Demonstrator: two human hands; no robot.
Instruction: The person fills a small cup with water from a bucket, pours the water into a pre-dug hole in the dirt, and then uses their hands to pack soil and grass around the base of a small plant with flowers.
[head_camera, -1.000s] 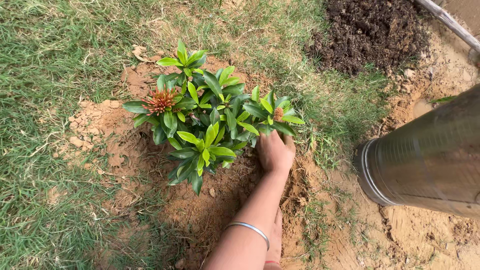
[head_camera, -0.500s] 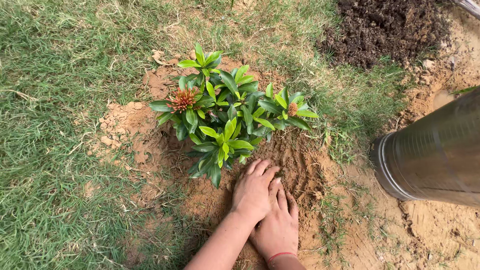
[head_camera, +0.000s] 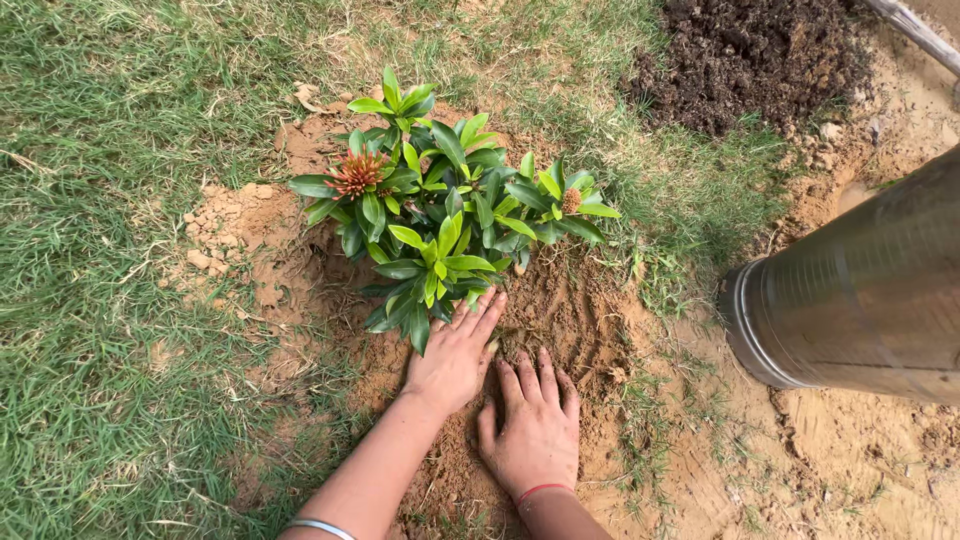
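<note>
Left hand (head_camera: 455, 358) flat, fingers spread forward, right hand (head_camera: 532, 432) flat beside it, palms down.

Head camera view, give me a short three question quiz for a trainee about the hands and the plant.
1. True or false: both hands lie flat on the loose soil at the base of the small shrub.
2. Which hand reaches nearer the shrub's leaves? A) left hand B) right hand
3. Fill in: the heap of dark earth lies at the top ______ of the view, beyond the grass.

Key:
1. True; palms down, fingers spread.
2. A; its fingertips reach the lowest leaves.
3. Right; above the metal cylinder.
</note>
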